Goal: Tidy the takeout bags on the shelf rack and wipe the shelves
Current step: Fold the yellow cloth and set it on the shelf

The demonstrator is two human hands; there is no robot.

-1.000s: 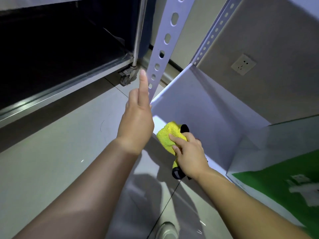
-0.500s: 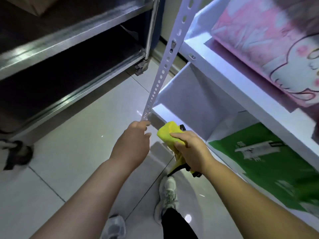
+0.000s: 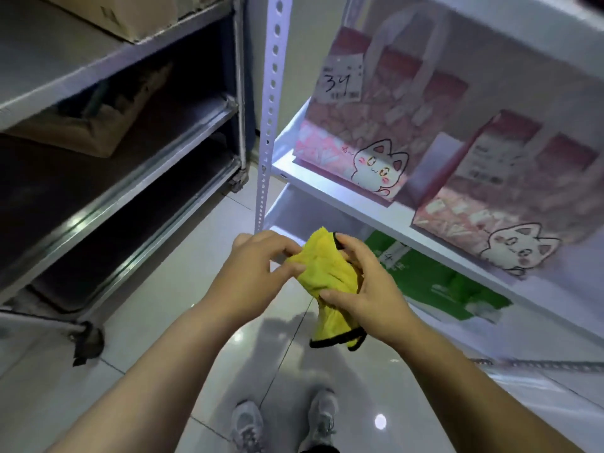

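Note:
A yellow cloth (image 3: 327, 273) with black trim is bunched between both hands in front of the white shelf rack (image 3: 343, 191). My left hand (image 3: 251, 273) pinches its left side; my right hand (image 3: 366, 289) grips its middle, with the cloth's tail hanging below. Two pink takeout bags with a cat drawing stand on the middle shelf: one (image 3: 369, 125) at the left bearing a "34" tag, one (image 3: 510, 191) to its right. A green bag (image 3: 434, 282) lies on the lowest shelf behind my right hand.
The rack's perforated white upright (image 3: 271, 109) rises just beyond my left hand. A metal wheeled cart (image 3: 130, 178) with dark shelves and cardboard boxes stands at the left. Glossy tiled floor lies below, with my shoes (image 3: 284, 423) on it.
The view has risen from the lowest shelf to the middle shelf with the pink bags. My left hand left the upright and joined my right hand on the cloth, off the shelf.

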